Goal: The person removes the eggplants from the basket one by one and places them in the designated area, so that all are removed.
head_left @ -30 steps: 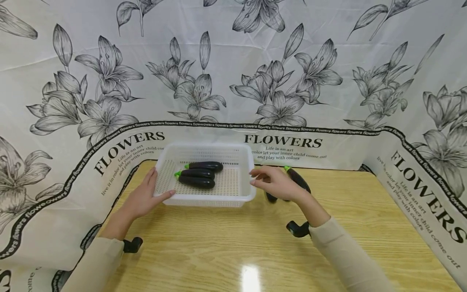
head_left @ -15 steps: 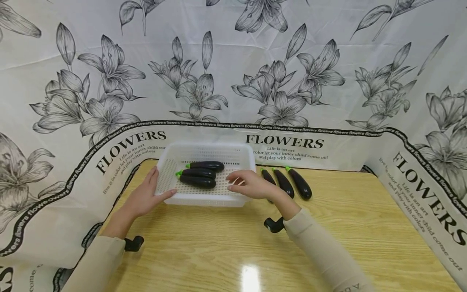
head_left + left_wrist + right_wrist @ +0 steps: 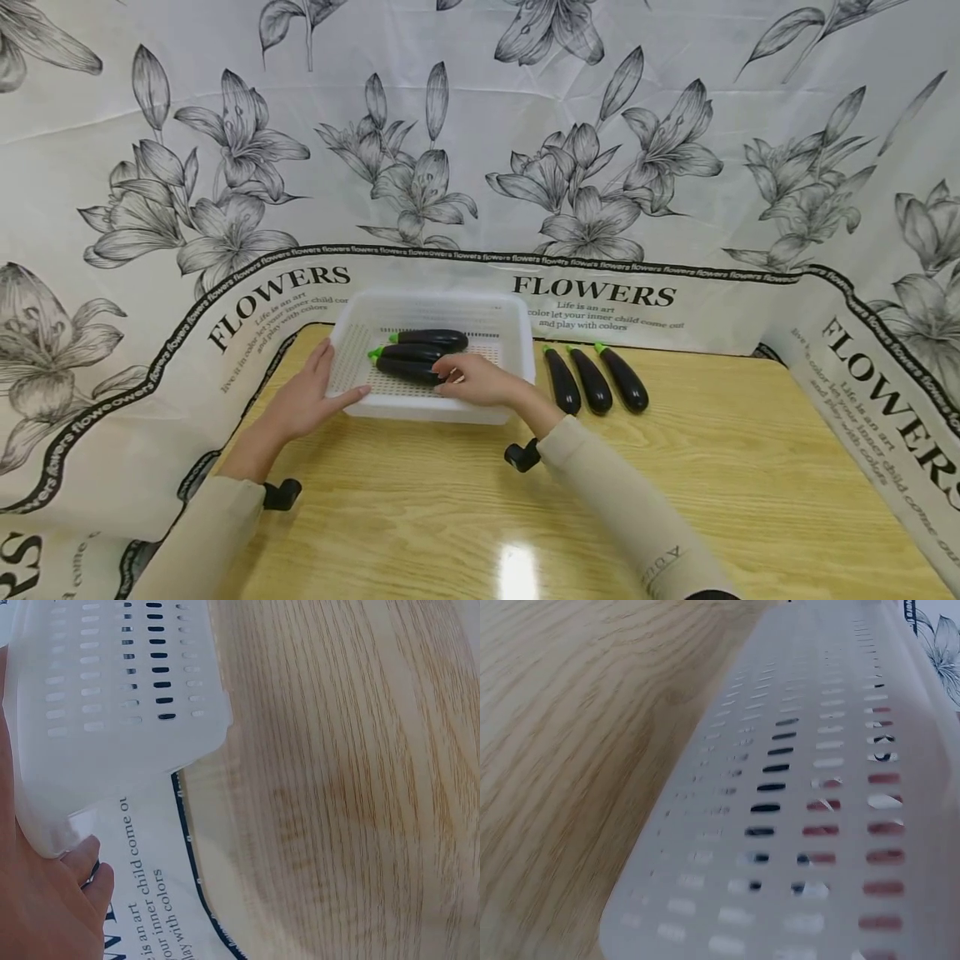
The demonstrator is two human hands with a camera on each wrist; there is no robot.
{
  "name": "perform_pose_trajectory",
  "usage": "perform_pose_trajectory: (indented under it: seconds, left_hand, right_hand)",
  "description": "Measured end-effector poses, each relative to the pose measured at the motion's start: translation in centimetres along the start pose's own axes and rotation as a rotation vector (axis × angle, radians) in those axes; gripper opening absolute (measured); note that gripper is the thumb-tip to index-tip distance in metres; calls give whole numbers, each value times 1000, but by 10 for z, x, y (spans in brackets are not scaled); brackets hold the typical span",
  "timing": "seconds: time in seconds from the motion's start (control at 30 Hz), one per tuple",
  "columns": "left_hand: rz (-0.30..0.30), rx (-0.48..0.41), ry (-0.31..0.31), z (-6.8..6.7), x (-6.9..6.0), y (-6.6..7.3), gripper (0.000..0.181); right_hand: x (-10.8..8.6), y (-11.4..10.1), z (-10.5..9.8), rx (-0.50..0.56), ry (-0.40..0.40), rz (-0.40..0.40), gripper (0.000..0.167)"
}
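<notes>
The left hand (image 3: 300, 404) grips the near left corner of the white basket (image 3: 420, 411), thumb over the rim, fingers along the outer wall; the right hand (image 3: 480, 382) reaches over the basket's near right corner, its fingers bent about the blunt end of the nearest eggplant (image 3: 405, 370); from where I stand I cannot tell whether they pinch it, and the right wrist view shows mostly basket wall. That eggplant lies on the basket floor, just beside a middle eggplant (image 3: 411, 352), with a far eggplant (image 3: 435, 339) behind, their green stems pointing left; three loose eggplants (image 3: 591, 382) lie side by side on the wooden table (image 3: 390, 517), right of the basket; a flower-printed cloth (image 3: 450, 208) hangs behind.
</notes>
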State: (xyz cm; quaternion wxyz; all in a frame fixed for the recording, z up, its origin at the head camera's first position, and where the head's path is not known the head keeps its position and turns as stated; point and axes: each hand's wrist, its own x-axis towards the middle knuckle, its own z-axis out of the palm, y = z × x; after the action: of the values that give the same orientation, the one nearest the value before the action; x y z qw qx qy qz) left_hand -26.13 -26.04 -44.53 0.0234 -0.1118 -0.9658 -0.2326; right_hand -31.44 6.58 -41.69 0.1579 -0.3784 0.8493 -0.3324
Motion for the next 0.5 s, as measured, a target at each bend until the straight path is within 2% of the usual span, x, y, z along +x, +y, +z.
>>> perform_pose_trajectory:
  seconds: [0.3,0.5]
  left_hand:
    - [-11,0,2,2,3,0,114]
    - [-11,7,2,2,2,-2,115]
  right_hand:
    - [35,-4,8,-89,51,7,50]
    - [54,-8,17,-127,26,44,53]
